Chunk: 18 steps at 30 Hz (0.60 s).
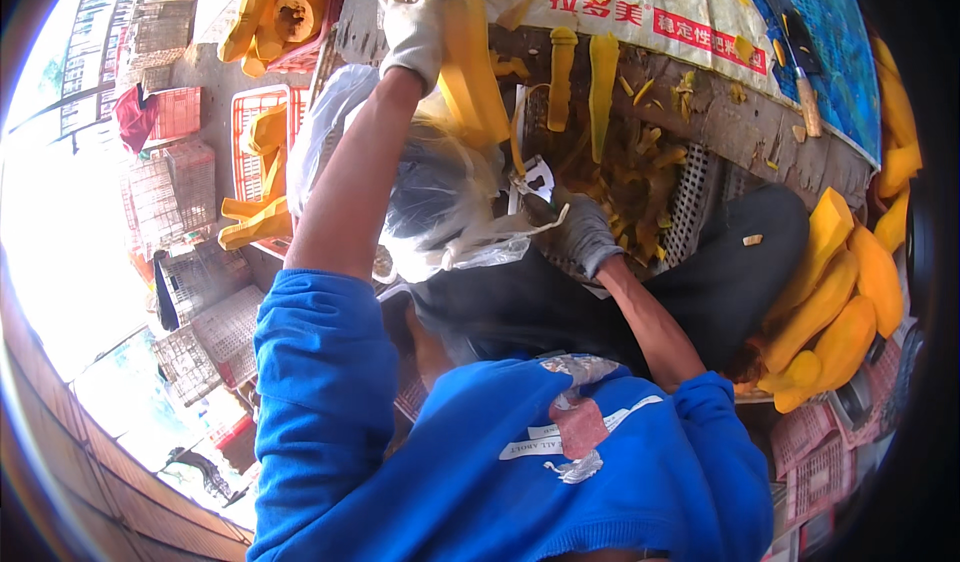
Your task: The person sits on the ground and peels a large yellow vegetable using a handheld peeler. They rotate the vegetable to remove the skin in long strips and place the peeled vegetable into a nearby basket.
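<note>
My left hand (415, 33), in a pale knit glove, grips the upper end of a long orange squash (472, 74). The squash slants down over my lap, its flesh bare and faceted along the lower part. My right hand (581, 232), in a grey glove, is closed around a metal peeler (535, 179) just right of the squash's lower end. A thin strip of peel (517, 138) trails up from the peeler's blade. Clear plastic sheeting (450, 209) covers part of my lap. Below the board's edge, peelings (630, 187) fill a perforated basket (687, 194).
A wooden board (787, 138) with a printed sack (600, 3) carries a wooden-handled blade (808, 100) at right. Long peel pieces (602, 89) hang over its edge. Peeled squashes (844, 329) are piled to my right. More fill a red-and-white crate (240, 142) at left, near stacked crates (187, 179).
</note>
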Each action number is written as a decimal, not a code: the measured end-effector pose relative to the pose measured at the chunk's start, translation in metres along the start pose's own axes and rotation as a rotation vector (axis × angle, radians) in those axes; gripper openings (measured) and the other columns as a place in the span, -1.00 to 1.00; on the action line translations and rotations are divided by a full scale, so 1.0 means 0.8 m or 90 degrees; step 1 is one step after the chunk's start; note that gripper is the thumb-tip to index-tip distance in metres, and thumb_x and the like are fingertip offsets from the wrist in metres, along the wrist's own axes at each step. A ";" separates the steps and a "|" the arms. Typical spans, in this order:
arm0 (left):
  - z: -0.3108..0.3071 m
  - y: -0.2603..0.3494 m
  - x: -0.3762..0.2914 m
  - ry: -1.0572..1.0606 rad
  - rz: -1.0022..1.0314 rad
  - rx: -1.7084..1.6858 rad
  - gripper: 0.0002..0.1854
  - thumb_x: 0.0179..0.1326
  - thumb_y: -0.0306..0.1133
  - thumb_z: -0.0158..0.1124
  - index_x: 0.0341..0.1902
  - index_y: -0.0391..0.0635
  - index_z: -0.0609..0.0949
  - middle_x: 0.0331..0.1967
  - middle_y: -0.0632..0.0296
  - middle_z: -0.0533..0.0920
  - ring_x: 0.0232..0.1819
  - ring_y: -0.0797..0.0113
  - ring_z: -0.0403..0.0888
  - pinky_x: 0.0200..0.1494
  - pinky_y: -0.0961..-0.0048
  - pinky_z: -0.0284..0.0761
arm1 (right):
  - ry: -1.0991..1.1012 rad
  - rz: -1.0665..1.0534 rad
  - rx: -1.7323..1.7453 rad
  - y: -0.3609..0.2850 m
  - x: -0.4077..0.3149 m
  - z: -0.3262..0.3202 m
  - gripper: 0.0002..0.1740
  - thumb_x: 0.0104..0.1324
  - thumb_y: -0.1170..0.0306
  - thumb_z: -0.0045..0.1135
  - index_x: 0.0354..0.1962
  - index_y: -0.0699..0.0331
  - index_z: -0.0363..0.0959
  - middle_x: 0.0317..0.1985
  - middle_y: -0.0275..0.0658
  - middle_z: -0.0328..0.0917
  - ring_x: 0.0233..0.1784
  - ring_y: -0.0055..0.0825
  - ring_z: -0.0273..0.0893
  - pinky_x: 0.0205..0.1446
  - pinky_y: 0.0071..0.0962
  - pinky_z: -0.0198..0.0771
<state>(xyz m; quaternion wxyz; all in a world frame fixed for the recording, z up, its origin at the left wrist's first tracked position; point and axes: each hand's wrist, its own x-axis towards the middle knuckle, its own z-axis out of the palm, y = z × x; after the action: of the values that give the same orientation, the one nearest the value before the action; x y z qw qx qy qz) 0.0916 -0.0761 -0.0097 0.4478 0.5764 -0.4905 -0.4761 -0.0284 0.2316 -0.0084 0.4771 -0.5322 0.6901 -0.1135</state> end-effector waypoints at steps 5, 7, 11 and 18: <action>-0.001 0.020 -0.018 -0.032 0.046 0.067 -0.36 0.08 -0.15 0.59 0.14 -0.23 0.53 -0.26 0.23 0.67 -0.29 0.40 0.63 -0.25 0.44 0.60 | 0.085 -0.027 0.020 -0.017 0.040 -0.003 -0.41 0.41 -0.13 0.01 -0.21 0.33 0.48 -0.43 0.11 0.61 -0.26 0.10 0.62 -0.18 -0.04 0.46; 0.000 0.022 -0.024 -0.035 -0.010 0.040 -0.33 0.04 -0.07 0.61 0.09 -0.22 0.52 -0.23 0.24 0.64 -0.29 0.42 0.58 -0.25 0.46 0.53 | 0.094 -0.051 0.029 -0.027 0.055 0.006 -0.43 0.40 -0.10 0.05 -0.21 0.33 0.47 -0.45 0.10 0.61 -0.27 0.07 0.63 -0.19 -0.04 0.46; 0.004 0.022 -0.024 -0.040 0.038 -0.010 -0.31 0.03 -0.04 0.61 0.09 -0.23 0.52 -0.20 0.21 0.63 -0.25 0.40 0.58 -0.22 0.46 0.53 | 0.139 -0.067 -0.027 0.009 0.016 0.033 -0.49 0.40 -0.04 0.08 -0.18 0.31 0.45 -0.47 0.07 0.60 -0.31 0.04 0.64 -0.21 -0.04 0.47; 0.006 0.026 -0.028 -0.006 0.028 0.041 -0.23 0.03 0.00 0.60 0.14 -0.32 0.50 -0.16 0.17 0.63 -0.22 0.36 0.56 -0.16 0.40 0.52 | 0.102 -0.029 -0.014 0.014 0.021 0.028 -0.51 0.33 0.00 0.14 -0.10 0.28 0.48 -0.35 0.06 0.65 -0.18 0.02 0.65 -0.11 -0.08 0.50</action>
<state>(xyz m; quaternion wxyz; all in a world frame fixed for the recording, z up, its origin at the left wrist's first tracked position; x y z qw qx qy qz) 0.0823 -0.0566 0.0128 0.4370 0.5771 -0.5204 -0.4529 -0.0179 0.2300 -0.0363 0.4120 -0.5423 0.7148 -0.1592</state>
